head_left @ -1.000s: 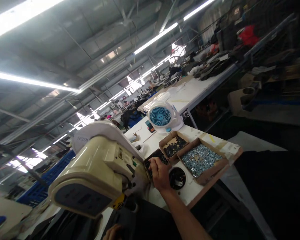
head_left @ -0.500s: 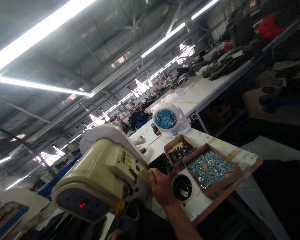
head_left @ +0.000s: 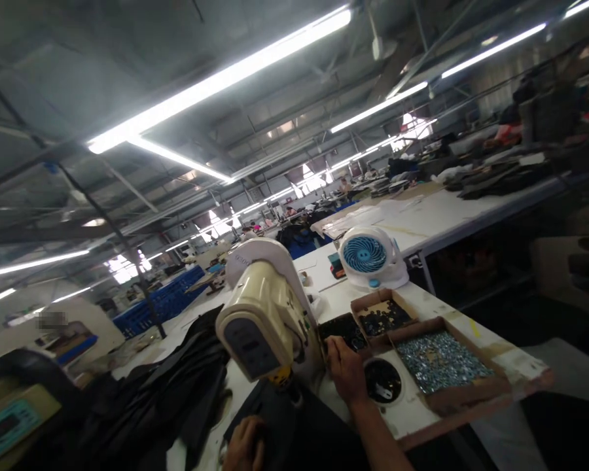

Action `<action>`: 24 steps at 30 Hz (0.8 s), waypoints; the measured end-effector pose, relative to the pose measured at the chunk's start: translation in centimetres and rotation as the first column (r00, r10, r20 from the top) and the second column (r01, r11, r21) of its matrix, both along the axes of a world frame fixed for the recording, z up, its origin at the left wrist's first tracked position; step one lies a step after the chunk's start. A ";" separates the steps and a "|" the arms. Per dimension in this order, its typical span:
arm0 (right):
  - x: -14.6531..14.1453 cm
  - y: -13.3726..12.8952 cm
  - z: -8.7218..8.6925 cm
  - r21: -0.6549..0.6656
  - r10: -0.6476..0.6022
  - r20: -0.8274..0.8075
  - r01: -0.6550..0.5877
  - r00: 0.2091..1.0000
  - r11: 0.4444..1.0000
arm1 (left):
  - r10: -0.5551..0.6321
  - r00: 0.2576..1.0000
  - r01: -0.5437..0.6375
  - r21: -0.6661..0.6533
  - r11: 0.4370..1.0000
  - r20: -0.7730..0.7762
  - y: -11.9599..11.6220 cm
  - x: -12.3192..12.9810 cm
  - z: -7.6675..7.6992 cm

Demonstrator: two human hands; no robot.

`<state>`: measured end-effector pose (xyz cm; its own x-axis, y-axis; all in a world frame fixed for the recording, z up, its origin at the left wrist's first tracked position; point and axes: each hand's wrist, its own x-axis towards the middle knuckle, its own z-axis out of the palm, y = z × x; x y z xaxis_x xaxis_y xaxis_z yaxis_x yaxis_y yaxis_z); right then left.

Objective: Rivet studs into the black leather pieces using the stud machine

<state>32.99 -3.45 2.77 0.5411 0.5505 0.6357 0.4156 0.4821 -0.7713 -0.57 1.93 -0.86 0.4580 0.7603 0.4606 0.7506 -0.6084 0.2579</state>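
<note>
A cream-coloured machine (head_left: pixel 260 314) stands at the centre, with dark cloth (head_left: pixel 314 425) under its head. My left hand (head_left: pixel 245 445) rests on the near left part of this cloth, fingers bent; whether it grips the cloth is unclear. To the right of the machine, my right hand (head_left: pixel 343 366) is at the near edge of a box of black parts (head_left: pixel 346 327). Its fingers are curled together, and anything between the fingertips is too small to make out. A round container of dark pieces (head_left: pixel 381 381) sits just right of that hand.
Cardboard boxes hold dark rings (head_left: pixel 383 317) and silvery metal parts (head_left: pixel 442 360). Behind them stands a white fan (head_left: pixel 368 258) with blue blades. Black cloth (head_left: pixel 167 386) is heaped left of the machine. Another machine's panel (head_left: pixel 10 425) is at the lower left.
The view has swung left and levelled somewhat, so the machine and boxes appear further right. More of my left hand shows on the cloth. My right hand remains by the black parts box.
</note>
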 end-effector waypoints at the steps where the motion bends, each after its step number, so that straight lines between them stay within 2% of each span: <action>1: -0.1 0.0 -0.1 -0.010 0.000 0.013 0.000 1.000 1.000 | 0.014 1.000 -0.014 -0.018 1.000 -0.003 -0.5 0.3 0.4; 8: -0.6 0.1 -0.6 -0.089 0.011 0.110 -0.001 0.994 0.996 | 0.068 0.997 -0.062 -0.127 0.990 0.038 -3.4 1.8 2.2; 14: -1.4 -0.4 -0.5 -0.130 0.012 0.170 0.010 0.985 0.991 | 0.062 0.998 -0.058 -0.122 0.991 0.033 -3.9 1.5 2.7; 19: -1.9 -1.9 -1.3 -0.174 0.002 0.028 0.003 1.000 0.985 | 0.059 0.998 -0.056 -0.083 0.995 0.038 -3.7 1.2 2.4; 24: -2.4 -4.2 -1.9 -0.202 0.106 -0.237 -0.156 0.966 0.967 | 0.032 0.999 -0.032 -0.065 0.997 0.006 -3.8 0.8 2.9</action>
<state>30.56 -7.68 0.83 0.5687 0.7376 0.3641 0.1655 0.3310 -0.9290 0.22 -1.87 2.01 0.4298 0.8032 0.4126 0.7675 -0.5656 0.3015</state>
